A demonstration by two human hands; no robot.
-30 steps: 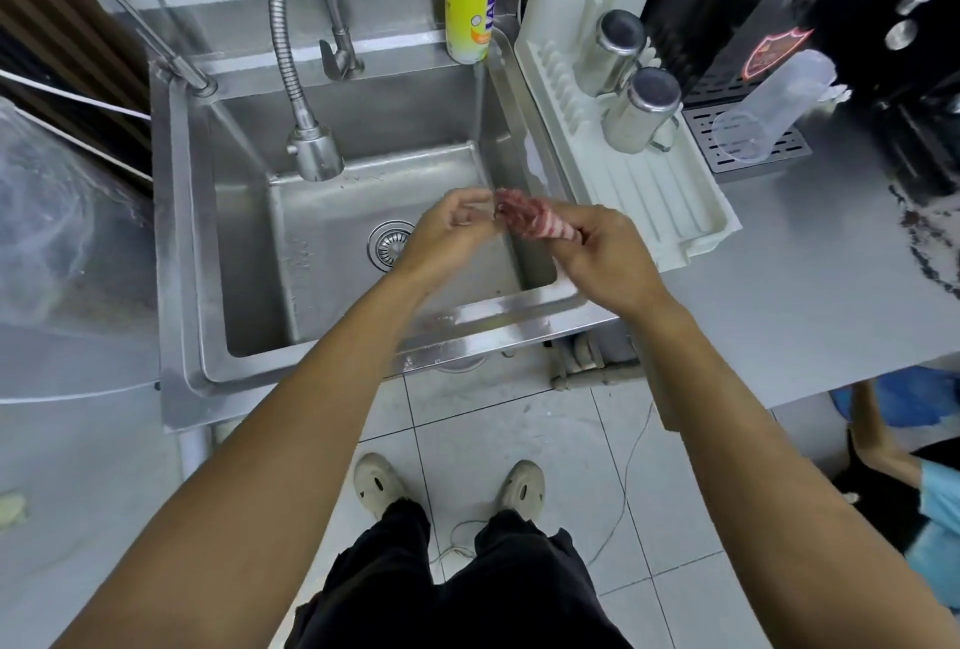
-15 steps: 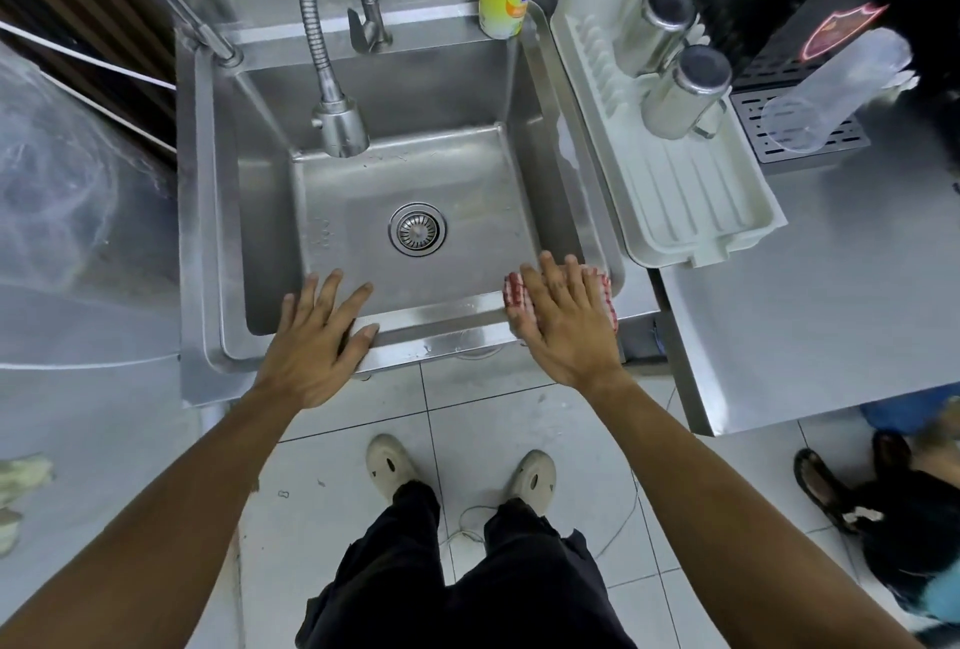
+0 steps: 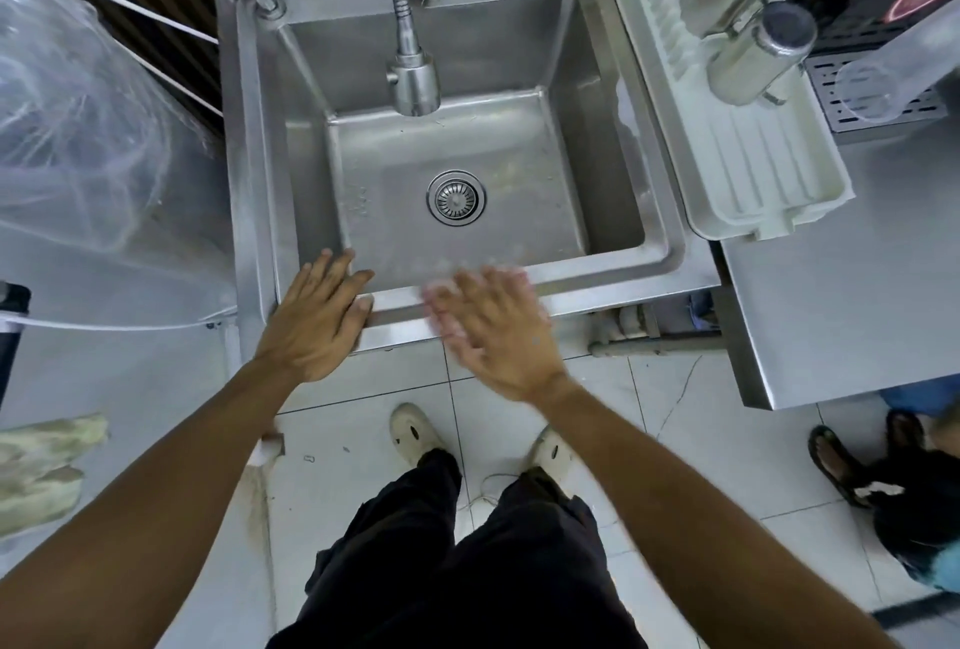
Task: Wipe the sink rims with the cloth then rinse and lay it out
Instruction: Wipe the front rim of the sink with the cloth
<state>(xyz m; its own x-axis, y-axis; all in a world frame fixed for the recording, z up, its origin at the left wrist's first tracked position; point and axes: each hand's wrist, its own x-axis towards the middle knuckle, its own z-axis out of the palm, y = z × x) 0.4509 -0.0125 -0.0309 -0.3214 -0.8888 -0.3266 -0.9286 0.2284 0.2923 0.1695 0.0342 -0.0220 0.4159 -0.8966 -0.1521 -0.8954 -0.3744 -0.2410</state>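
Stage: wiping looks underway on the front rim of the sink (image 3: 597,279); as a judgement, the other rims, the rinse and the laying out are all left.
Cloth: barely visible; a pale blurred edge (image 3: 434,297) shows under the right fingers, on the sink's front rim.
Right hand (image 3: 498,331): flat, fingers straight and spread, pressing down on the cloth; blurred with motion.
Left hand (image 3: 317,315): flat, fingers extended, resting on the sink's front-left corner, grasping nothing.
Faucet (image 3: 413,81): over the sink basin, no water seen.
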